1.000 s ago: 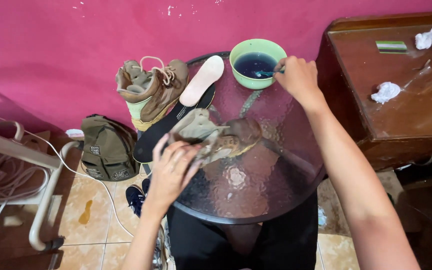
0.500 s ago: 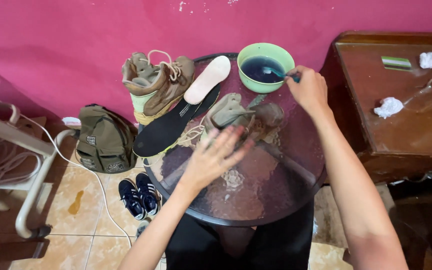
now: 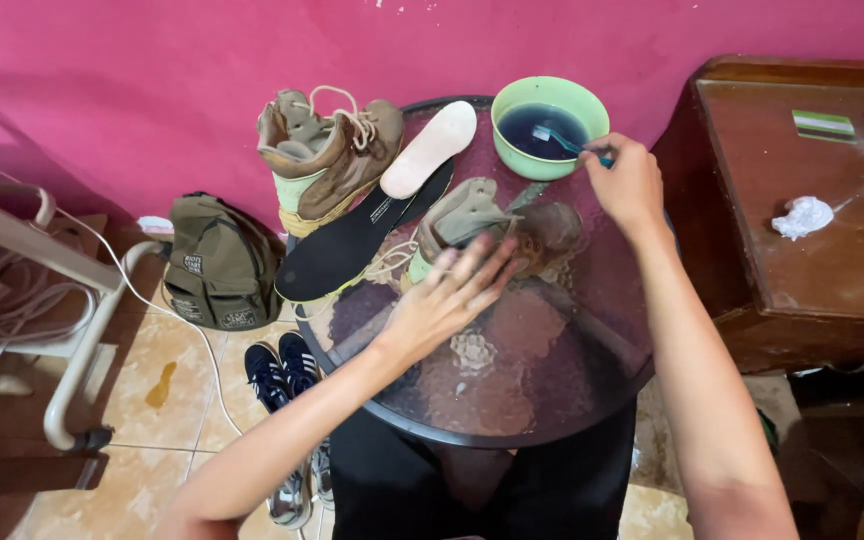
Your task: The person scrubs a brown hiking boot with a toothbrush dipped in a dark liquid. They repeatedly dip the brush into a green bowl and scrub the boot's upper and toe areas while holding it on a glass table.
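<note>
Boot (image 3: 472,225): lying on its side mid glass table (image 3: 552,390), long axis approx. left-right, opening twd the insoles; left hand (image 3: 447,300) flat on it, fingers spread, nothing gripped. Toothbrush (image 3: 562,142): pinched in right hand (image 3: 627,180), bristle end left, in green bowl (image 3: 549,125) of dark liquid.

On the table (image 3: 552,400): bowl (image 3: 549,125) behind the boot (image 3: 472,225) (insoles (image 3: 392,200) to its left)
</note>
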